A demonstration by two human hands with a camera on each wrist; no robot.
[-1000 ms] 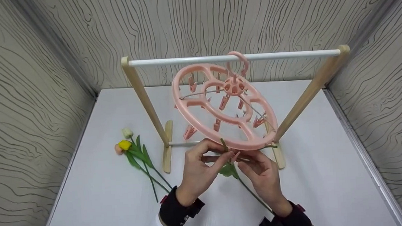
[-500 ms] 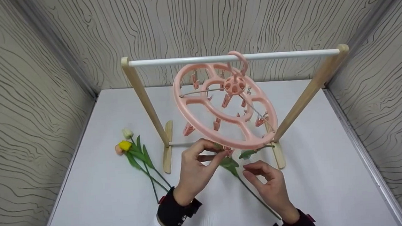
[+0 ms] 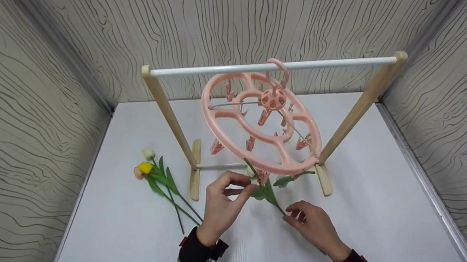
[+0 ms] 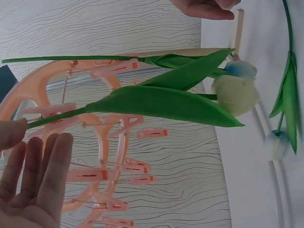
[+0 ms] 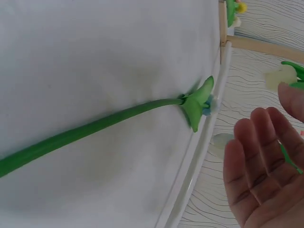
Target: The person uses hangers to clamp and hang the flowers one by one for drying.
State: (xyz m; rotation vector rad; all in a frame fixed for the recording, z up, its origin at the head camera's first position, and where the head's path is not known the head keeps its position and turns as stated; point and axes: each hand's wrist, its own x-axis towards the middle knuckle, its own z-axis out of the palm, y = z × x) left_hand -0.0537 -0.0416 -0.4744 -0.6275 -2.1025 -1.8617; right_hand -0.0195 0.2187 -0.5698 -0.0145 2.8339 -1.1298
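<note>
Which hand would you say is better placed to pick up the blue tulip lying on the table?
The right hand, I think: it is nearer the blue tulip and holds nothing. The left hand is up by the hanger, its fingers close to a hanging white tulip's stem.

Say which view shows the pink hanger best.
The head view: the pink hanger shows almost whole, hook included. The left wrist view crops its ring, partly behind flowers; the right wrist view has at most a pink speck.
</note>
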